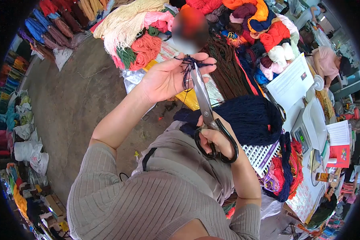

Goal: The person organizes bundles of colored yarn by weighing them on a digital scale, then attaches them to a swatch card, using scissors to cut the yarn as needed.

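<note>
While left hand (164, 80) is pinching dark yarn (188, 66) taut, right hand (216, 138) is gripping scissors (206, 108); blades closing near knot, fingertips best kept clear.

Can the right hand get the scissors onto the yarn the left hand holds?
Probably yes. The scissors in the right hand already reach the dark yarn pinched by the left hand; nothing sits between.

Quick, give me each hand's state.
Left hand: pinching dark blue yarn.
Right hand: gripping scissors, blades at the yarn.
</note>
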`<state>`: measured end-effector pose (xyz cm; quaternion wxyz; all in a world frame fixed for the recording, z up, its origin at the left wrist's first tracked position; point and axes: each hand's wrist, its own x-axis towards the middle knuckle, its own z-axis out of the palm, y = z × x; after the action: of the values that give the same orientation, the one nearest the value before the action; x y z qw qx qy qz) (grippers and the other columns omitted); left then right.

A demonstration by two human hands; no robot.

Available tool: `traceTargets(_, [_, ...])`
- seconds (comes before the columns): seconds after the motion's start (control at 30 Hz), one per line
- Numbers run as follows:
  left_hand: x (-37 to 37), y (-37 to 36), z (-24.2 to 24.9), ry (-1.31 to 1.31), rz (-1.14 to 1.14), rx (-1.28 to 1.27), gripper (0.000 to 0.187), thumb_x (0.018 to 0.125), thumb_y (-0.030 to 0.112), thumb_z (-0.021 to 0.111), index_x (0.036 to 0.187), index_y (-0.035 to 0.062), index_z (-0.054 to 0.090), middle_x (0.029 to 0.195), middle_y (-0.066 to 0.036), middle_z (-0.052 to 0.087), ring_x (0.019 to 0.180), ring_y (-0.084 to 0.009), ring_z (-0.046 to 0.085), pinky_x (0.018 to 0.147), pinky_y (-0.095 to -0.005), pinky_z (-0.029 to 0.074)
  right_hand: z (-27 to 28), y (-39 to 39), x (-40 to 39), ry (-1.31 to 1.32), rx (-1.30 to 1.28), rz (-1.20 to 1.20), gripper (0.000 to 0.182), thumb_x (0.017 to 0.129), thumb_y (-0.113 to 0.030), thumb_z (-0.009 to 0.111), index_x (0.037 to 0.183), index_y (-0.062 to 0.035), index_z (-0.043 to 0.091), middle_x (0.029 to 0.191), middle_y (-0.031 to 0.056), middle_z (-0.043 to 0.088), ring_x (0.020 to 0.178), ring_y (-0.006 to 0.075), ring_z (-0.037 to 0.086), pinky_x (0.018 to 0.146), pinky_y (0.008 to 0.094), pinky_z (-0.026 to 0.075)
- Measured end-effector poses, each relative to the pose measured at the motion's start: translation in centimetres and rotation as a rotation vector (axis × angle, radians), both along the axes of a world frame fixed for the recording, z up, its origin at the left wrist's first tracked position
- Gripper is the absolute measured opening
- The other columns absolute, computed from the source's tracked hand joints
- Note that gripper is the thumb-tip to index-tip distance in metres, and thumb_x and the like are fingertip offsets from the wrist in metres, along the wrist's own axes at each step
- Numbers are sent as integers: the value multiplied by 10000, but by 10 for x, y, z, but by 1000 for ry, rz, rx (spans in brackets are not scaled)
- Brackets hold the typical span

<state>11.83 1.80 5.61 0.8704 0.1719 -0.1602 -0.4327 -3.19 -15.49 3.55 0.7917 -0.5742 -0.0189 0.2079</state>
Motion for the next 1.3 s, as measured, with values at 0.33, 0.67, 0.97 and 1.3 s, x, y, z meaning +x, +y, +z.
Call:
traceTargets(0.33, [-2,8,-10,-13,-34,8,459,915,216,420,1268,-69,350,1355,-237,340,1254,-349,366,1022,-439,356,6,-9,-3,-242,-311,-117,143,809,-119,577,897,-26,512,529,2,478,393,75,456,397,220,360])
traceTargets(0.67, [47,131,-64,-664,272,1278,282,943,205,429,1067,-15,553,957,-77,607,864,-135,614,761,-233,476,17,-204,-69,118,-1080,-766,436,758,-258,724,1078,-31,534,638,-33,488,512,59,429,444,201,286])
traceTargets(0.97, [88,166,-166,-1396,-237,1677,231,761,81,607,970,-16,600,904,-148,626,831,-271,604,747,-329,479,-100,-396,-27,352,-1659,-723,478,699,-308,619,1025,35,555,830,229,625,803,356,626,723,384,487])
traceTargets(1.3, [66,177,-155,-1479,-79,1894,286,852,214,540,1082,47,564,1048,-160,586,910,-311,584,786,-365,463,-128,-411,54,447,-1721,-935,463,724,-290,584,1071,13,531,1056,263,581,996,394,568,856,460,454])
